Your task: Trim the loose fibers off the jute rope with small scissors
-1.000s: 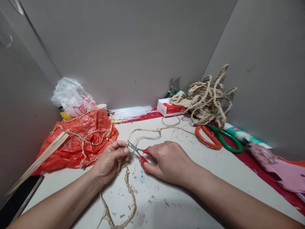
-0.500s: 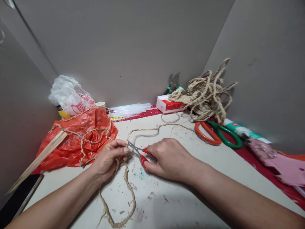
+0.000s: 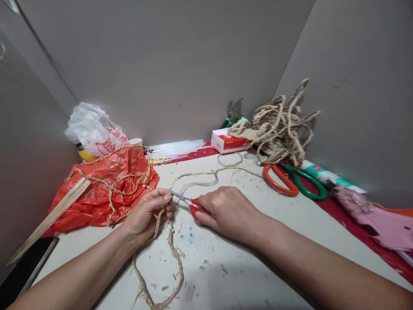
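My left hand [image 3: 146,215] pinches a braided straw rope [image 3: 172,254] that loops down over the white table toward me. My right hand [image 3: 226,211] grips small red-handled scissors [image 3: 190,202], whose closed blades point left and touch the rope right at my left fingertips. The same rope runs on behind the hands in a curve toward the back of the table [image 3: 206,173].
An orange plastic bag [image 3: 106,189] with rope over it and a white bag [image 3: 93,131] lie at the left. At the back right are a tangle of rope [image 3: 277,127], a red-white box [image 3: 227,143], large orange-and-green scissors [image 3: 293,181], and clear glue sticks [image 3: 176,148].
The scissor blades have closed at the rope by my left fingertips. Both hands have stayed almost in place.
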`<state>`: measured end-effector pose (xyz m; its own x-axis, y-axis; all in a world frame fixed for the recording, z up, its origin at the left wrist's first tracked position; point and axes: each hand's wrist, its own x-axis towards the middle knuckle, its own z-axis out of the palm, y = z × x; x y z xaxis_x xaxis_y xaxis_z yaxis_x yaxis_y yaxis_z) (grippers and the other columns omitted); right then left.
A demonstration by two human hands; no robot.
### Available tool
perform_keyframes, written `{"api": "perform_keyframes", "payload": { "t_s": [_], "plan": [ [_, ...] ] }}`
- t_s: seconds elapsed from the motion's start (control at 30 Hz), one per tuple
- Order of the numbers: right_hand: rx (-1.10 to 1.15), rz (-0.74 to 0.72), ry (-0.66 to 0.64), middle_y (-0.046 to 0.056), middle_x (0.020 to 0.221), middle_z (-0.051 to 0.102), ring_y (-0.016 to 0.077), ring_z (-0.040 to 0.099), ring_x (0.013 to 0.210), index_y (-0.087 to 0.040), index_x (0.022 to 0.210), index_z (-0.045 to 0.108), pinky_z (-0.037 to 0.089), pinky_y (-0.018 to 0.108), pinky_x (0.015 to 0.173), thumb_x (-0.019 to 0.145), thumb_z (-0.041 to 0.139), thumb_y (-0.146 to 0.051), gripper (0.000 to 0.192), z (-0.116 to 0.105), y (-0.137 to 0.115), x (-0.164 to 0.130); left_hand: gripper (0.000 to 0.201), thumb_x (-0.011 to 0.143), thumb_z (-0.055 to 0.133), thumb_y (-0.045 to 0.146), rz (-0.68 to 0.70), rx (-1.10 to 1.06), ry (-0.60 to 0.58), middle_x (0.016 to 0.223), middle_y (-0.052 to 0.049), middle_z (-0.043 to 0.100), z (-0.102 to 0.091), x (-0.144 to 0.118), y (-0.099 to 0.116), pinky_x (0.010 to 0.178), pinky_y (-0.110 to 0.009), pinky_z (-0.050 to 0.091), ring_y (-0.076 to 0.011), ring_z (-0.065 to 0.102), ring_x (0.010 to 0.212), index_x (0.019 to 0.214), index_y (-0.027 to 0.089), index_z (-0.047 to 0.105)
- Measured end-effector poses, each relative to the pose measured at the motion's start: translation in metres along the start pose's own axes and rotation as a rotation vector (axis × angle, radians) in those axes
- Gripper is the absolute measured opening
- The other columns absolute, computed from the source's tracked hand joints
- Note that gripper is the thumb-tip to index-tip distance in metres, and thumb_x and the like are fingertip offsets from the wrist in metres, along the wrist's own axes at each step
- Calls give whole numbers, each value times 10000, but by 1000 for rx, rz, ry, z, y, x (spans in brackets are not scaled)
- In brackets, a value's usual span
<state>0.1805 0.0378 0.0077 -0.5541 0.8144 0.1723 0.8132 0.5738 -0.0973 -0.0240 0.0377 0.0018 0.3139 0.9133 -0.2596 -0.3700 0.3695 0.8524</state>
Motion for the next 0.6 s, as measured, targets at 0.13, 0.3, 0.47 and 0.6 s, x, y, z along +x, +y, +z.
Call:
{"api": "perform_keyframes", "payload": {
  "t_s": [0.13,0.3,0.47,0.6],
  "plan": [
    [-5,0,10,23,606,658,133,537,510,-193,687,643,196,282,508,809,482,-360,262,-2,-2,-1,109,696,698,182,10,22,26,610,4,520,-1,1,-1,553,-200,410,-78,483,554,733,130,610],
    [-10,19,32,32,598,658,151,549,525,-200,682,651,206,272,511,785,504,-392,263,-2,-4,-1,125,679,721,204,56,138,88,577,14,527,-1,1,-4,512,-207,379,-70,460,504,706,124,628],
    [-39,34,-22,45,629,667,163,558,541,-193,693,652,224,274,518,843,453,-334,287,0,-3,0,140,692,716,235,66,169,101,616,-5,559,0,1,-5,503,-204,362,-61,452,507,722,116,648],
    [70,45,36,17,604,645,133,520,520,-192,640,614,241,261,524,832,457,-290,266,2,-2,-1,135,703,705,237,64,121,93,638,-3,559,2,-1,-3,500,-195,363,-54,449,504,745,120,653]
  ]
}}
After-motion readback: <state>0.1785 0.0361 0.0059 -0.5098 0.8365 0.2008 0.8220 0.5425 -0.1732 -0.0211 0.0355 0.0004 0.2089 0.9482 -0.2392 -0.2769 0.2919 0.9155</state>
